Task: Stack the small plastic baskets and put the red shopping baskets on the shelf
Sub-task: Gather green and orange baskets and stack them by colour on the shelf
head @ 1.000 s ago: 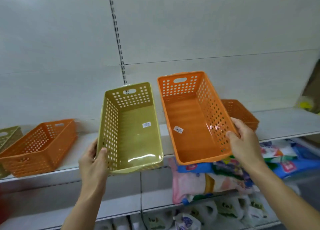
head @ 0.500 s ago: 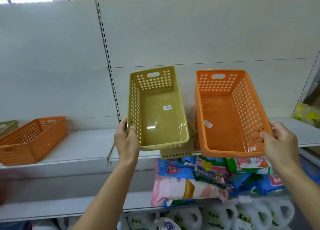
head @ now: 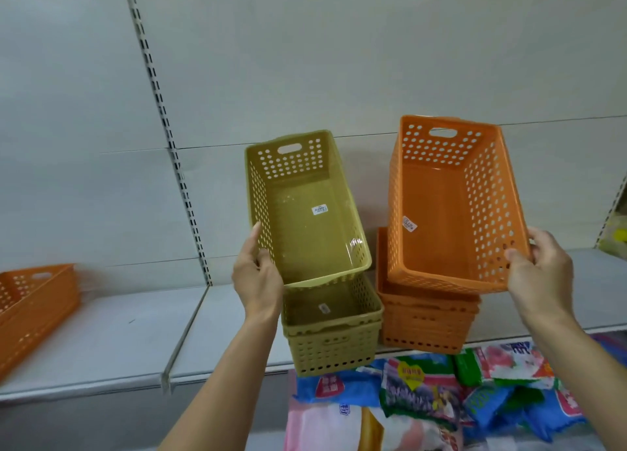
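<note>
We see a pale shelf (head: 101, 342) with plenty of bare room on its left half, broken only by an orange basket at the far left (head: 30, 311) cut by the frame edge; a slotted upright (head: 163, 121) runs up the flat back panel. Near the shelf's front lip two stacks sit just beside each other — the olive stack (head: 334, 345), its near end overhanging the edge, and the orange stack (head: 424, 325) to its right. All are rectangular plastic, perforated with round holes, with oval handle slots and glossy solid floors bearing small white labels. Our left hand (head: 258, 281) pinches the near left corner of an olive basket (head: 305, 209), thumb inside the wall, tilting it above its stack. Our right hand (head: 539, 277) grasps the near right corner of an orange basket (head: 451, 206), likewise tilted over the orange stack. Below the shelf lie soft, crinkled packets (head: 424, 393).
</note>
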